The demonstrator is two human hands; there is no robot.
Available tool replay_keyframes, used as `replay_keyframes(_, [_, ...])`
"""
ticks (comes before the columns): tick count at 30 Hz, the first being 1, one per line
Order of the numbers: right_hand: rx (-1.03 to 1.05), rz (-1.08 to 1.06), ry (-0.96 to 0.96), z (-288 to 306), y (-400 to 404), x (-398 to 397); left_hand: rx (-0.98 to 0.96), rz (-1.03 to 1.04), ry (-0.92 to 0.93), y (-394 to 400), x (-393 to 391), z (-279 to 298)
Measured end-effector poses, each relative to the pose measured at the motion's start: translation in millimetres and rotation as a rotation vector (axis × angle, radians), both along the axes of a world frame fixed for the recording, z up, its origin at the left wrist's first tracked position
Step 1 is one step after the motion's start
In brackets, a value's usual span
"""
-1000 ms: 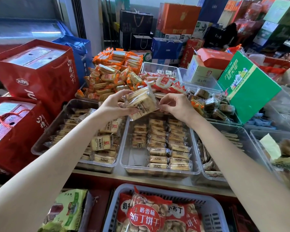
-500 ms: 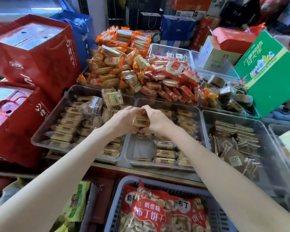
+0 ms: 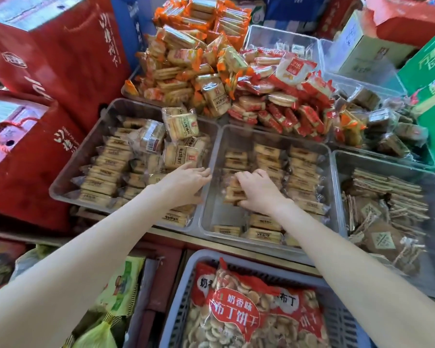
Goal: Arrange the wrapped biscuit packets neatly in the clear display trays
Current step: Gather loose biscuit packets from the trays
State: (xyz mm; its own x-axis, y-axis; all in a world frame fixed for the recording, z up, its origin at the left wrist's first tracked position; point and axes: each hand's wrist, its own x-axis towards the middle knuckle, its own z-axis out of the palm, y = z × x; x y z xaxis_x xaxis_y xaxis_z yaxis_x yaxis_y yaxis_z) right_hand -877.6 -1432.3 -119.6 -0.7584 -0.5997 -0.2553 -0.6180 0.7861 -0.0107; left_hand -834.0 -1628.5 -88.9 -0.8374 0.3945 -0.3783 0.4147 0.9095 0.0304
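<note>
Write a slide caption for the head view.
Right hand sets biscuit packets into the middle clear tray.

Single head-worn view, steeply downward, close above clear trays (image 3: pixel 212 156).

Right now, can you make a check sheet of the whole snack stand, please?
Surface: tan counter edge under the trays.
Job's things: clear plastic middle tray with tan wrapped biscuit packets in rows; clear plastic left tray fuller, some packets loose on top.
Clutter: orange-wrapped biscuit pile; red-wrapped biscuit pile.
Grips: right hand grips a small packet stack; left hand open over the left tray.
Cables: nothing seen.
Surroundings: red gift boxes; green carton; grey basket.
</note>
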Motion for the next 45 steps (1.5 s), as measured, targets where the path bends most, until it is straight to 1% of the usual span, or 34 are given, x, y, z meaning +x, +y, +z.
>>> replay_keyframes(2, [0.07,0.003,0.011,-12.5,-21.5,2.7,-0.029,-0.011,-0.003,0.6,-1.5,-1.0])
replay_keyframes(6, [0.056,-0.188,-0.025,-37.8,-32.4,6.9,-0.048,-0.012,-0.009,0.5,-1.7,-3.9])
replay_keyframes(9, [0.109,-0.237,-0.012,-53.8,-33.6,11.0,-0.05,-0.02,0.002,1.1,-3.2,-4.0])
replay_keyframes(13, [0.198,-0.244,0.004,-65.6,-36.1,12.8,-0.052,-0.021,-0.005,1.5,-2.8,-4.1])
replay_keyframes(16, [0.269,-0.22,-0.029,-58.9,-36.6,12.0,-0.053,-0.02,-0.005,2.8,-1.7,-4.3])
replay_keyframes(18, [0.209,-0.195,-0.091,-45.4,-36.0,9.7,-0.035,-0.013,0.004,2.0,-2.3,-5.5])
replay_keyframes(20, [0.061,-0.14,-0.123,-23.9,-33.2,6.4,0.024,0.001,0.007,-1.3,-2.1,-7.7])
replay_keyframes(22, [-0.118,-0.154,-0.176,2.9,-30.1,2.2,0.133,0.032,0.024,-6.4,2.1,-10.8])
replay_keyframes(23, [-0.192,-0.162,-0.191,15.5,-29.6,-0.7,0.218,0.059,0.047,-9.0,5.3,-12.3])
replay_keyframes(24, [-0.258,-0.168,-0.19,26.5,-30.3,-3.6,0.321,0.097,0.084,-11.2,9.4,-13.1])
replay_keyframes(26, [-0.389,-0.174,-0.179,41.9,-36.4,-9.3,0.489,0.165,0.214,-16.6,19.8,-13.6])
replay_keyframes(27, [-0.446,-0.172,-0.189,45.8,-42.8,-11.0,0.521,0.186,0.286,-21.1,25.3,-15.0])
replay_keyframes(29, [-0.514,-0.164,-0.231,49.6,-62.3,-12.6,0.518,0.262,0.408,-34.4,34.7,-18.8])
replay_keyframes(31, [-0.543,-0.144,-0.282,48.1,-87.9,-12.1,0.484,0.387,0.429,-49.1,42.2,-18.1])
replay_keyframes(33, [-0.474,-0.122,-0.289,41.9,-112.4,-11.0,0.425,0.503,0.357,-58.3,46.8,-15.8])
replay_keyframes(35, [-0.301,-0.097,-0.169,33.9,-128.3,-10.4,0.397,0.59,0.244,-62.4,49.3,-16.0])
replay_keyframes(36, [-0.24,-0.102,-0.113,32.1,-131.6,-10.8,0.408,0.622,0.203,-63.3,49.7,-16.3])
replay_keyframes(37, [-0.215,-0.118,-0.095,32.0,-132.0,-12.0,0.417,0.638,0.179,-64.8,49.4,-16.9])
replay_keyframes(39, [-0.255,-0.147,-0.131,35.3,-124.7,-15.8,0.425,0.65,0.162,-70.9,47.3,-19.6])
replay_keyframes(42, [-0.398,-0.214,-0.167,52.2,-99.2,-22.5,0.477,0.691,0.131,-80.4,41.9,-21.4])
replay_keyframes(43, [-0.458,-0.217,-0.209,60.6,-89.5,-23.2,0.496,0.686,0.134,-81.8,40.4,-19.6])
replay_keyframes(45, [-0.51,-0.159,-0.387,77.3,-74.0,-20.5,0.603,0.668,0.19,-81.4,36.5,-13.1])
